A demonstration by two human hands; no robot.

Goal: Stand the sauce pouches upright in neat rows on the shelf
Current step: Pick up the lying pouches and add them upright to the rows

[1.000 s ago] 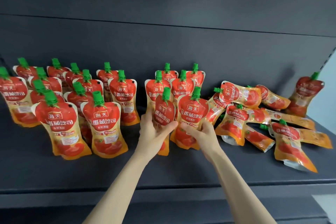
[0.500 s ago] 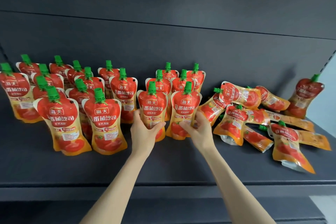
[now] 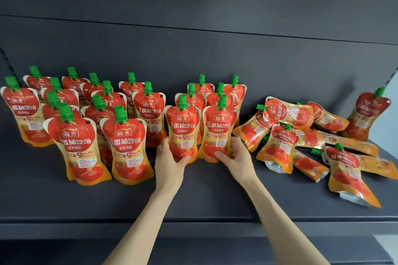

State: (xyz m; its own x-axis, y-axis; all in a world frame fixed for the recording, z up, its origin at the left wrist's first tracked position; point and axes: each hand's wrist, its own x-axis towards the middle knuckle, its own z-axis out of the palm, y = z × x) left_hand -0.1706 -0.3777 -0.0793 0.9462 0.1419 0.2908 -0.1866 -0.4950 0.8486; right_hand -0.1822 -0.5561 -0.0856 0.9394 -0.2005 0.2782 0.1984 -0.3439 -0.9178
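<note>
Red and orange sauce pouches with green caps fill the dark shelf (image 3: 64, 204). Several stand upright in rows at the left (image 3: 75, 135) and in the middle back (image 3: 201, 90). My left hand (image 3: 170, 161) grips the base of one upright pouch (image 3: 183, 127). Beside it, my right hand (image 3: 237, 157) holds the base of a second upright pouch (image 3: 219, 127). Both pouches stand side by side on the shelf, labels facing me. At the right lies a loose heap of toppled pouches (image 3: 286, 135).
One pouch (image 3: 366, 114) leans upright against the back wall (image 3: 193, 54) at the far right. The shelf's front edge (image 3: 193, 224) runs below my forearms. Bare shelf lies in front of the standing rows.
The two held pouches moved back and down onto the shelf, from tilted and raised to upright side by side. My hands slid down to their bases.
</note>
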